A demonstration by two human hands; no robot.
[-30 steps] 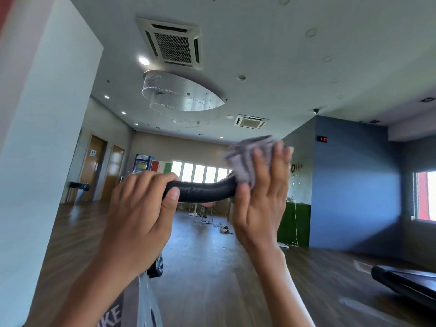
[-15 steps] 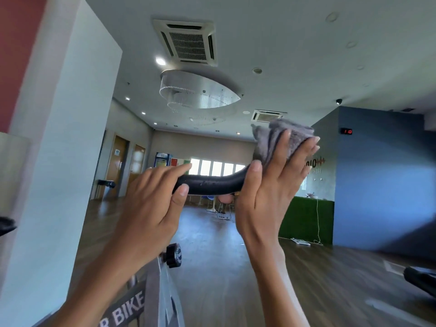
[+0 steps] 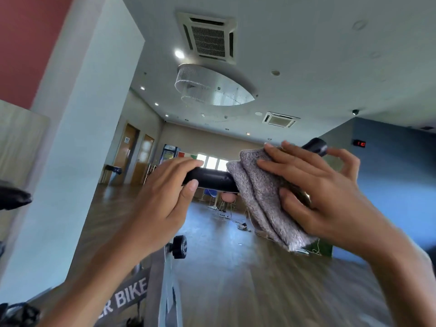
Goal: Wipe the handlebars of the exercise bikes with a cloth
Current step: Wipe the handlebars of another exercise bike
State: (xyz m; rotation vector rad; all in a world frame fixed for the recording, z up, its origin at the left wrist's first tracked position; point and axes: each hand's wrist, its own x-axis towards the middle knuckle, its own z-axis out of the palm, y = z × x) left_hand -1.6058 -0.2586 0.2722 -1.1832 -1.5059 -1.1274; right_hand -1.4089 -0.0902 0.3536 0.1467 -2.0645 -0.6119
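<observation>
Mid-wipe: left hand [image 3: 160, 199] wraps the handlebar [image 3: 210, 180], right hand [image 3: 330, 197] pinches the cloth [image 3: 259, 199] round it; next probably needs a slide over the tip

The cloth [image 3: 262, 194] swallows the middle of the handlebar [image 3: 212, 181], and the left hand [image 3: 160, 201] wraps over another stretch, so only a short black run and the far tip show. The frame lettering [image 3: 132, 295] reads just "ER BIKE" beside the left forearm [image 3: 89, 284]. A dark shape [image 3: 13, 197] is cut by the left edge. The red wall display [image 3: 359, 143] is too small to read.
</observation>
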